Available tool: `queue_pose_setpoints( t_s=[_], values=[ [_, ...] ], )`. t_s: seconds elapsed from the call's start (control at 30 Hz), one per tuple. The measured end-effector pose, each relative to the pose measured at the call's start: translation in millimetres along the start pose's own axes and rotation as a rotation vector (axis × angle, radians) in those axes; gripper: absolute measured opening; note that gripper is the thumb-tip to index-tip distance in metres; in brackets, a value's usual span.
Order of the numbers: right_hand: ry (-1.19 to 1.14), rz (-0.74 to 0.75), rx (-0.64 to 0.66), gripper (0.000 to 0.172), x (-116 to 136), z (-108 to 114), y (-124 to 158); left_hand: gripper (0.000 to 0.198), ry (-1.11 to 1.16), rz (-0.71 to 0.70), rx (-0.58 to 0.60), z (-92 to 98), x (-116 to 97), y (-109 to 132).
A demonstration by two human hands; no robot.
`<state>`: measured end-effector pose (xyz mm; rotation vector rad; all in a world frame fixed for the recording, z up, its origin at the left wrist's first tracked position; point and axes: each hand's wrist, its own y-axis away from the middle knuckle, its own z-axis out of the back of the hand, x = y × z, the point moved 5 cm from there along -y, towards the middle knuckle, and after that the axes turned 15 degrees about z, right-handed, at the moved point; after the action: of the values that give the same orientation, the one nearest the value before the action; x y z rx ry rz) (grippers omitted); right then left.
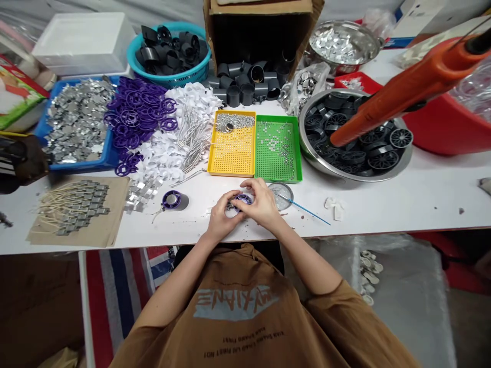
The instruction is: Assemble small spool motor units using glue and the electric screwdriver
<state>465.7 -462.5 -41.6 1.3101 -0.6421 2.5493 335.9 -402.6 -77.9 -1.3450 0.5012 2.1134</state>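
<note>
Between my two hands, close to the table's front edge, is a round purple plastic part (243, 200) with a ring-shaped face turned up. My left hand (222, 214) grips its left side, thumb at the near rim. Around its right side curl the fingers of my right hand (263, 204). Its lower body is hidden by my hands. To the left lies a dark cylinder (175, 200) with a purple ring and a silver disc in its end. A shallow round dish (284, 192) sits just right of my right hand, with a thin blue stick (309, 211) resting across its rim.
Beyond my hands stand a yellow tray (231, 161) and a green tray (278, 171) of tiny metal pieces. A steel bowl (307, 163) of black wheels is at right, under an orange tool (395, 92). Purple rings (140, 105) and a blue tray (86, 166) are left.
</note>
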Motion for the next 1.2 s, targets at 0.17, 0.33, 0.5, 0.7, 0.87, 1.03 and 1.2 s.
queue_pose_setpoints(
  t_s=[0.17, 0.33, 0.5, 0.7, 0.87, 1.03, 1.2],
  values=[
    [0.031, -0.074, 0.078, 0.037, -26.6, 6.2, 3.3, 0.054, 0.002, -0.035, 0.016, 1.1, 0.7, -1.3],
    [0.018, -0.072, 0.132, 0.032, -32.4, 7.4, 6.5, 0.053, -0.078, -0.063, -0.02, 1.8, 0.1, -1.9],
    [-0.027, -0.123, 0.148, 0.034, -35.6, 2.3, 6.6, 0.053, -0.115, -0.103, -0.053, 3.7, -2.1, -1.3],
    [-0.077, -0.087, 0.115, 0.03, -24.9, 5.3, 11.9, 0.051, -0.156, -0.113, -0.055, 4.3, -3.1, -1.4],
    [0.087, 0.17, 0.158, 0.017, -4.7, 9.9, 11.5, 0.051, -0.183, -0.127, -0.051, 3.9, -3.4, -1.7],
    [0.159, 0.302, 0.162, 0.013, -1.8, 6.6, 16.6, 0.05, -0.212, -0.115, -0.07, 3.8, -2.2, -1.4],
    [0.156, 0.313, 0.126, 0.016, -6.6, 3.0, 20.7, 0.05, -0.213, -0.086, -0.046, 3.7, -2.8, -2.3]
  ],
)
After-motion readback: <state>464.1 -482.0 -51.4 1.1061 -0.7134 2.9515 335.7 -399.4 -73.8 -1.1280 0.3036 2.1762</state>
